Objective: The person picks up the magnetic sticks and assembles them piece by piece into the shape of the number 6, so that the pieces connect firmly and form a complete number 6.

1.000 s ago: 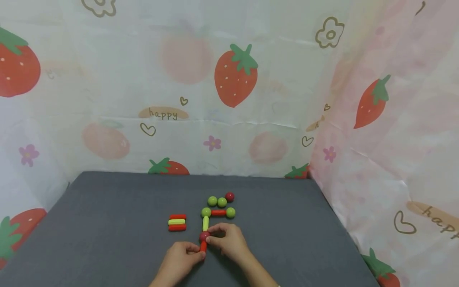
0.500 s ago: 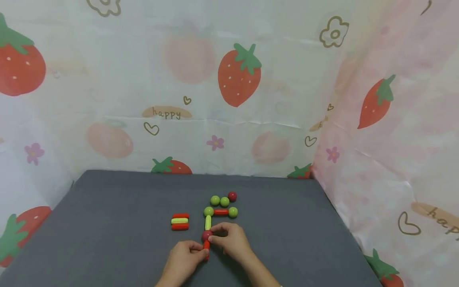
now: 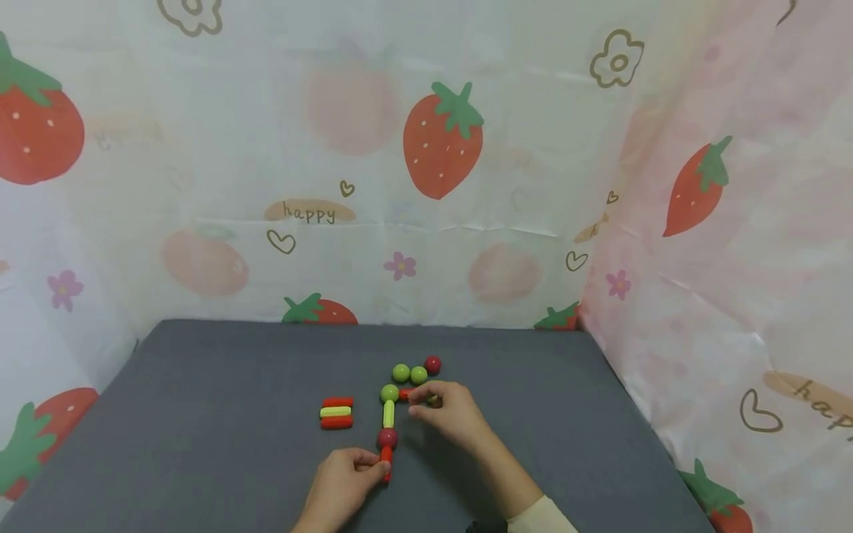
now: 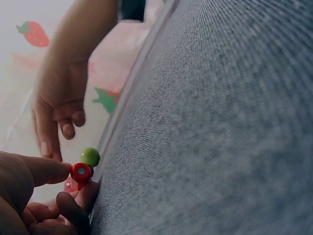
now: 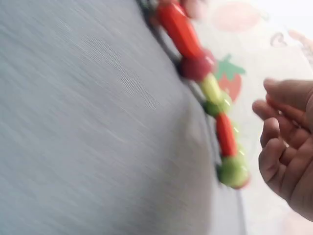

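My left hand point(image 3: 341, 485) pinches a red rod point(image 3: 387, 453) between thumb and forefinger. Its round end point(image 4: 81, 171) shows a pale disc in the left wrist view. The rod meets a dark red ball point(image 3: 387, 438), from which a yellow-green rod point(image 3: 389, 414) runs to a green ball point(image 3: 389, 393). A second red rod point(image 5: 226, 134) extends from that ball to another green ball point(image 5: 233, 171), partly hidden in the head view. Over this far part hovers my right hand point(image 3: 453, 414), its fingers loosely bent, with nothing seen held.
Left of the chain, a yellow-green rod point(image 3: 335, 411) lies between two red rods. Two loose green balls point(image 3: 400, 372) and a dark red ball point(image 3: 433, 364) sit behind it. The dark grey table point(image 3: 220, 429) backs onto a strawberry-print curtain point(image 3: 320, 148).
My right hand has let go of the dark red ball and moved away from me and to the right, over the far red rod. My left hand keeps its pinch on the near red rod.
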Demonstrator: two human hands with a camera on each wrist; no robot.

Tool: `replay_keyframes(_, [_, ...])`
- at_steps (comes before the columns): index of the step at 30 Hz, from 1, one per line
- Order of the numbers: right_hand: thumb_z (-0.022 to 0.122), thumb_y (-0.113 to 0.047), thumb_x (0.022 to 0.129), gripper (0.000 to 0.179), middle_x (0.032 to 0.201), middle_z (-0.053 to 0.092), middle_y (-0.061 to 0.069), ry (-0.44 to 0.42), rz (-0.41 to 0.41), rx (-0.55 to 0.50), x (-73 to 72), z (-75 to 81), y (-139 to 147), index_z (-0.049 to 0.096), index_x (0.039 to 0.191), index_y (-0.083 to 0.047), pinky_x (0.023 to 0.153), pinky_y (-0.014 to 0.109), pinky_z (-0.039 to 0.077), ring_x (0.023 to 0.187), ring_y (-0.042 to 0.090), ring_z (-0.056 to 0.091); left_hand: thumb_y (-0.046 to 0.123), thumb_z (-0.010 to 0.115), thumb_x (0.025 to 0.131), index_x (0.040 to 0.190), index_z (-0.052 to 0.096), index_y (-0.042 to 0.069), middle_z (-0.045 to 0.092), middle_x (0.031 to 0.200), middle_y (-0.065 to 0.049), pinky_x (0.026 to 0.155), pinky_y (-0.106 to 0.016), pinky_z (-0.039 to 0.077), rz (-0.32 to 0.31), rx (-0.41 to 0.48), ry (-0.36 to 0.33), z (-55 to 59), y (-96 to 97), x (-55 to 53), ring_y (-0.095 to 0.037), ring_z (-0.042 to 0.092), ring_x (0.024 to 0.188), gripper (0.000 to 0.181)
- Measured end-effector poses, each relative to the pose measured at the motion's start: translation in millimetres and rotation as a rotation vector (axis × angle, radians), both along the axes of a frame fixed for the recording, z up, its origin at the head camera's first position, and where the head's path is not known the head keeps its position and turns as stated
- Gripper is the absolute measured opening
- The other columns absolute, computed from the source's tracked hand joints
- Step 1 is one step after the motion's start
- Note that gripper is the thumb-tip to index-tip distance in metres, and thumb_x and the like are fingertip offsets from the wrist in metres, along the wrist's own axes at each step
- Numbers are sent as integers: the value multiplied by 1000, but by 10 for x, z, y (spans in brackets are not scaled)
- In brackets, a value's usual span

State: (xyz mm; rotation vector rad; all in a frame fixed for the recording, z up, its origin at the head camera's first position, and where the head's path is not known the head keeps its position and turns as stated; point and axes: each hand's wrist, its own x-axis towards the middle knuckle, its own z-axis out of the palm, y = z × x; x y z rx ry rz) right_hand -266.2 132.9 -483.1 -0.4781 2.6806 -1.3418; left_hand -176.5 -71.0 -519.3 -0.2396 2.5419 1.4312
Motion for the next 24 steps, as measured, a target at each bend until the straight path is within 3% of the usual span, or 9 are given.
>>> replay_keyframes(4, [73, -30, 88, 21, 103, 69, -6, 47, 15, 40, -215, 156, 116, 73, 108, -23, 60, 31, 49, 70, 17, 58, 38, 72, 85, 88, 76, 16, 71, 81, 5, 59, -29, 43, 13, -19, -14, 3, -6, -8, -12, 57, 70, 22])
replay_keyframes(8, [72, -24, 89, 21, 99, 69, -4, 53, 6, 52, -475, 200, 217, 72, 110, -23, 62, 33, 49, 80, 26, 63, 39, 73, 85, 89, 77, 17, 71, 82, 6, 60, -29, 43, 17, -22, -39, 9, -17, -19, -12, 57, 71, 23])
replay_keyframes(13, [70, -23, 91, 20, 94, 69, 1, 17, -20, 55, -710, 172, 274, 71, 111, -26, 62, 34, 48, 87, 33, 65, 39, 73, 84, 87, 77, 18, 71, 81, 7, 60, -29, 43, 20, -18, -38, -4, -21, -19, -12, 57, 71, 21])
replay_keyframes(16, [70, -22, 91, 21, 94, 69, 4, -5, -23, 68, -801, 136, 274, 70, 111, -28, 65, 34, 48, 88, 31, 65, 38, 74, 84, 86, 77, 19, 71, 81, 7, 60, -29, 43, 23, -21, -33, -9, -23, -23, -12, 57, 71, 20])
replay_keyframes(24, [69, -16, 91, 34, 105, 68, 8, -66, -14, 101, -973, -9, 268, 66, 125, -18, 71, 35, 49, 85, 18, 63, 38, 74, 84, 86, 77, 19, 71, 81, 7, 62, -30, 45, 31, -28, -61, -2, -6, -33, -12, 58, 72, 19])
